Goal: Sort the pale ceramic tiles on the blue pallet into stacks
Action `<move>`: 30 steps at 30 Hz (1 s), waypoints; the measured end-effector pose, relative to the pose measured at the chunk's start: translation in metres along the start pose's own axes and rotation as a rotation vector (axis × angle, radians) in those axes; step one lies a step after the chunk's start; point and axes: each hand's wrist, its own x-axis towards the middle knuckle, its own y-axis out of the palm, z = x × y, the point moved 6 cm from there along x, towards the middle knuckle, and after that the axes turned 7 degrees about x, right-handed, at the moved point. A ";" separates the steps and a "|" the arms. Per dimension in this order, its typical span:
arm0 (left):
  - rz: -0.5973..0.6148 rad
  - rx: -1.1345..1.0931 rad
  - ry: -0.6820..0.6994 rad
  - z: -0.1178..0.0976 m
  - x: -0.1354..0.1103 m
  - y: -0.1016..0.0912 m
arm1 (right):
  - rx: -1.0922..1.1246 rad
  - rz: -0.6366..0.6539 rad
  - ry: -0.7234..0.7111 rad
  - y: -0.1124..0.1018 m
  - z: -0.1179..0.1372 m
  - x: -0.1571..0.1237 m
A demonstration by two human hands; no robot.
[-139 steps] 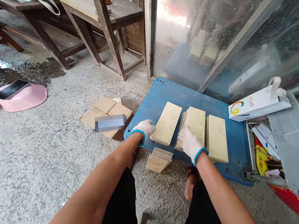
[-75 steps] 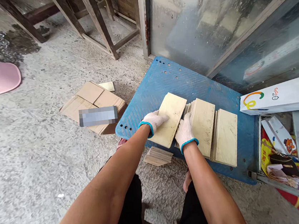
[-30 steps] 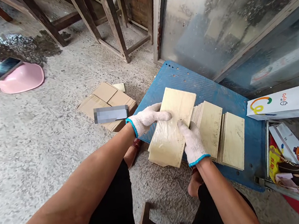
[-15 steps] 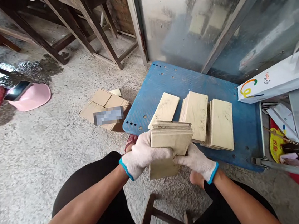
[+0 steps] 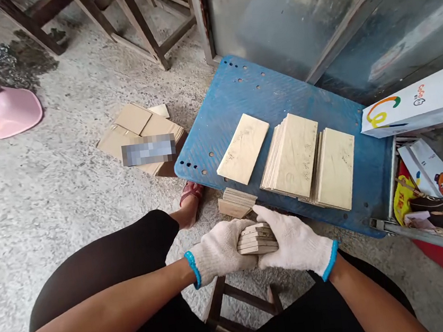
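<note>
Both my hands wear white knit gloves with blue cuffs. Between my left hand point(image 5: 221, 248) and my right hand point(image 5: 297, 240) is a small stack of thin pale wooden boards point(image 5: 256, 241), its layered edges facing me. My fingers close round it from both sides, over my lap. Just beyond the gloves, more layered board edges point(image 5: 237, 202) show by the table's front edge; I cannot tell whether they belong to the same stack. On the blue table point(image 5: 216, 118) lie a flat board pile point(image 5: 243, 147), a taller fanned stack point(image 5: 294, 155) and another stack point(image 5: 336, 169).
A cardboard box point(image 5: 136, 122) sits on the floor left of the table. Farther left lies a pink visor point(image 5: 19, 112). At right are a white paper bag point(image 5: 418, 103) and an open drawer of packets point(image 5: 424, 185). A wooden stool point(image 5: 248, 299) stands between my legs.
My hands have lowered the boards toward my lap and turned them, so layered edges now face me instead of a broad face. The view has tilted downward.
</note>
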 end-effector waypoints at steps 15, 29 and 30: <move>0.121 0.557 0.110 0.030 0.010 -0.015 | -0.255 -0.029 0.129 0.056 -0.001 0.004; -0.291 0.573 -0.171 0.002 0.004 -0.114 | -0.587 0.093 0.365 0.087 -0.025 0.078; -0.294 0.565 -0.167 0.001 0.004 -0.115 | -0.593 0.097 0.360 0.091 -0.024 0.082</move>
